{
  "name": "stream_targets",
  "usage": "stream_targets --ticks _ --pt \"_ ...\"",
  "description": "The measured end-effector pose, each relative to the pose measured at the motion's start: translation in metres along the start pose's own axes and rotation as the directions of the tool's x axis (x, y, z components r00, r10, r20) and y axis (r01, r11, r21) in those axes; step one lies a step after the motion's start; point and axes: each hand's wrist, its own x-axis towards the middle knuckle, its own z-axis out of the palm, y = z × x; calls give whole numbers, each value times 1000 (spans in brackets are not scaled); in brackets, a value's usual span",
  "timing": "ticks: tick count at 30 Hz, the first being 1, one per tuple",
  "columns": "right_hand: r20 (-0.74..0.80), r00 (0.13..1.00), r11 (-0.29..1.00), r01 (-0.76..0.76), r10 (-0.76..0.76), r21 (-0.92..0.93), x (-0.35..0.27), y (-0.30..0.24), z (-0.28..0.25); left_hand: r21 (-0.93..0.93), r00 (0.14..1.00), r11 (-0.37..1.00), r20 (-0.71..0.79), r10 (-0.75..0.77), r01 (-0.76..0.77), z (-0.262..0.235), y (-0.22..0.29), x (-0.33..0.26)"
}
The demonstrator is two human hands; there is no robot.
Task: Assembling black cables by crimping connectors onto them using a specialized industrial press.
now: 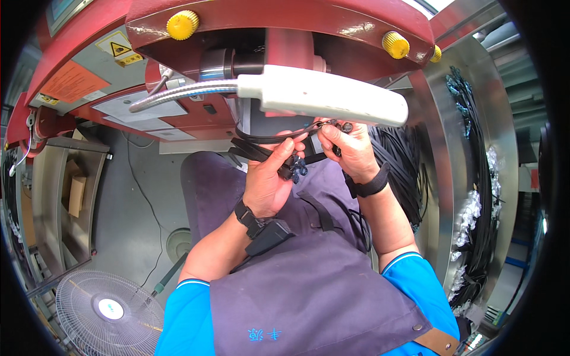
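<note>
Clasping black cords (250, 151) in our left hand (270, 178), we pinch a dark end (345, 127) in our right hand (355, 153) below the lamp (335, 98); these look unfinished, the cord bundle (402, 165) alongside seemingly untouched.

What lay ahead, left and right

A curved red metal machine (350, 24) stood ahead, with one ridged yellow round knob (182, 25) on the left of its front and two more on the right. A long white rounded lamp-like head (332, 95) lay across before it, its silvery flexible metal neck (184, 93) on the left. Just below that head were the bare left hand (270, 178) and bare right hand (350, 151), with thin black flexible cords (256, 140) between and in them. Right of the right hand hung a thick black cord bundle (401, 157); farther right, more long black cords (484, 219) lay in a silvery steel trough (436, 118). A round grey wire-grilled fan (89, 296) stood lower left, and beyond it, a brown flat-sided cardboard piece (76, 196) lay in a silvery steel trough-like stand (52, 204)
</note>
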Motion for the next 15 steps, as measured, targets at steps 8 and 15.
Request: stream_targets --ticks 8,15 --pt "78 994 996 80 -77 -30 -3 0 0 14 998 999 35 47 -48 -6 -2 -1" --pt "32 999 994 23 -20 -108 -6 -1 0 25 1000 999 6 24 -24 -8 0 1"
